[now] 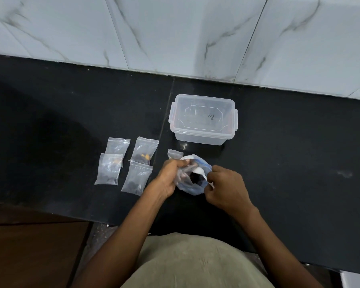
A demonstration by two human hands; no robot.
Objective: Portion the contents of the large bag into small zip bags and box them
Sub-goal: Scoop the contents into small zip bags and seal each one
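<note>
- Left hand (168,177): its fingers (184,162) are clamping on the left side of the large bag (192,189) at its mouth, holding it open on the black worktop (279,154).
- Right hand (227,188): its fingers (211,180) are pinching together on the handle of a white spoon (201,171), whose bowl is sitting inside the bag's mouth over the dark contents (195,178).
- Large bag: it is standing between the two hands, just in front of the clear box (203,119) and apart from it.
- Small zip bags: four are lying flat to the left of the left hand, namely far-left (117,146), near-left (109,170), far-right (144,150) and near-right (136,177); each left one is overlapping its neighbour. Dark pieces are showing in three, orange pieces in the far-right one.
- A fifth small bag (174,153) is peeking out behind the left hand, touching the large bag.
- Clear box: it is sitting lidded; a dark handwritten mark (211,116) is showing on it, not legible.
</note>
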